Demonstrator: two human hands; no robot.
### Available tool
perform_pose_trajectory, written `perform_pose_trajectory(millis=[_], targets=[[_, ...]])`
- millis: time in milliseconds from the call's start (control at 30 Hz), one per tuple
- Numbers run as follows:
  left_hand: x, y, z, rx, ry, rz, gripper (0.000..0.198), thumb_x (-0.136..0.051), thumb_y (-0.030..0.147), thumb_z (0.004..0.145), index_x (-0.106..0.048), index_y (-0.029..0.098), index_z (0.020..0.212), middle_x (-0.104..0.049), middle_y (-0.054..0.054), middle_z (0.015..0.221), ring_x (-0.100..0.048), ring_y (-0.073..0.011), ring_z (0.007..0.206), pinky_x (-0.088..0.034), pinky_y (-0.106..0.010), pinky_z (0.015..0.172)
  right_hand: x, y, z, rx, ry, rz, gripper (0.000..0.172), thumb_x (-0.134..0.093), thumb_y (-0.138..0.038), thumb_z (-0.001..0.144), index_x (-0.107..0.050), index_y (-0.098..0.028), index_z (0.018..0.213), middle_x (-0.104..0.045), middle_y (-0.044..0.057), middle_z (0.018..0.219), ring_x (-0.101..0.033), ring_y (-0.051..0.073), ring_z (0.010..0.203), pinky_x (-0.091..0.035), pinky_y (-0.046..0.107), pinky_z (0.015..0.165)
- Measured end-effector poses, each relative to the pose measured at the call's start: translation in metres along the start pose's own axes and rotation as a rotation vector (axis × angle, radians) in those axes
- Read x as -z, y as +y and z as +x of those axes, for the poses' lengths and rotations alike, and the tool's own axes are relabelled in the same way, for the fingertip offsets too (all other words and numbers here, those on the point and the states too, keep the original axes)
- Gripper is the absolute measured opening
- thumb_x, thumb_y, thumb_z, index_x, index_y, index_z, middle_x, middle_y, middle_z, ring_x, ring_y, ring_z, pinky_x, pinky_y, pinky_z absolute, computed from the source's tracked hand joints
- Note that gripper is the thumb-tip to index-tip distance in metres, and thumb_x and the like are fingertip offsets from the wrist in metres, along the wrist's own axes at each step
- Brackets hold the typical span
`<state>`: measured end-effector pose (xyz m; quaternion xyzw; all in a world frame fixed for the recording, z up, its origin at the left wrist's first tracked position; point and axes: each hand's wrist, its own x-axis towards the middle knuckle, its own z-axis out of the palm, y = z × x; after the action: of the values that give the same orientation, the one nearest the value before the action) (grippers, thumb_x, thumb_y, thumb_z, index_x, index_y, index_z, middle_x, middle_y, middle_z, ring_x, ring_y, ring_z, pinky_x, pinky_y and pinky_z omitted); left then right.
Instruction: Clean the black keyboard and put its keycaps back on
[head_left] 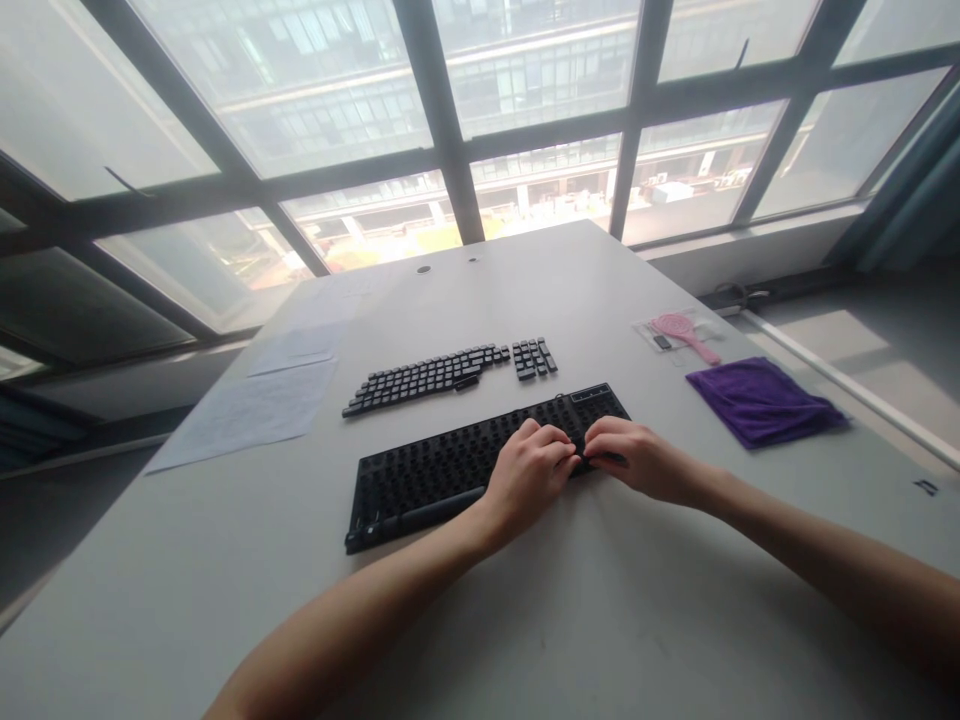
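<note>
Black plastic makes up the keyboard [420, 470], which, in the head view, lies slantwise on the white table [450, 620]. Pale marks show on its upper-right panel [590, 393] and at its lower-left corner, too small to read. Just beyond the keyboard sit a wide block of loose keycaps [420, 375] and a smaller block [534, 357] of the same; their legends cannot be made out. Faint marks on the paper sheets [255, 405], up and left of the keyboard, are also illegible.

Both hands work over the keyboard's right part, below the panel. The left hand [531, 465] has its fingers curled down close together; the right hand [630, 455] bends its fingers inward opposite, the two sets of fingertips nearly meeting. Whether either pinches anything, I cannot tell: the hands hide that patch of keys, and something dark under the right fingers is unclear. Right of the keyboard lie a folded purple cloth [761, 400] and, farther beyond, a pink handled tool [679, 328] with clear plastic packaging, its outline hard to trace.
</note>
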<state>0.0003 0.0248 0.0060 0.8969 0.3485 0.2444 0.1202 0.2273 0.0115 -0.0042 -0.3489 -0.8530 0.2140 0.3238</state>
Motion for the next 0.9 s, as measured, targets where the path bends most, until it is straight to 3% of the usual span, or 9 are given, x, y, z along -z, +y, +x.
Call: perform_pose_trajectory(millis=[267, 467, 900], targets=[[0.001, -0.002, -0.002, -0.014, -0.022, 0.021, 0.02, -0.069, 0.037, 0.092, -0.076, 0.021, 0.101, -0.073, -0.005, 0.11, -0.057, -0.0222, 0.095, -0.052, -0.037, 0.088, -0.002, 0.001, 0.0, 0.088, -0.03, -0.065, 0.028, -0.049, -0.015, 0.101, -0.069, -0.018, 0.081, -0.067, 0.009, 0.096, -0.062, 0.019, 0.088, -0.052, 0.032, 0.079], [0.004, -0.003, -0.003, -0.023, -0.052, 0.061, 0.031, -0.077, 0.039, 0.085, -0.074, 0.02, 0.109, -0.073, -0.004, 0.112, -0.056, -0.0227, 0.096, -0.054, -0.037, 0.089, -0.006, 0.004, -0.009, 0.081, 0.017, -0.073, 0.024, -0.055, -0.016, 0.099, -0.07, -0.02, 0.081, -0.067, 0.008, 0.096, -0.061, 0.019, 0.087, -0.052, 0.032, 0.076], [0.002, 0.001, -0.005, -0.044, -0.05, 0.103, 0.022, -0.068, 0.038, 0.093, -0.075, 0.02, 0.105, -0.071, -0.005, 0.111, -0.056, -0.0233, 0.1, -0.053, -0.038, 0.09, -0.007, 0.002, -0.01, 0.079, 0.059, -0.074, 0.014, -0.056, -0.016, 0.097, -0.069, -0.021, 0.093, -0.067, 0.008, 0.097, -0.062, 0.02, 0.09, -0.054, 0.034, 0.078]])
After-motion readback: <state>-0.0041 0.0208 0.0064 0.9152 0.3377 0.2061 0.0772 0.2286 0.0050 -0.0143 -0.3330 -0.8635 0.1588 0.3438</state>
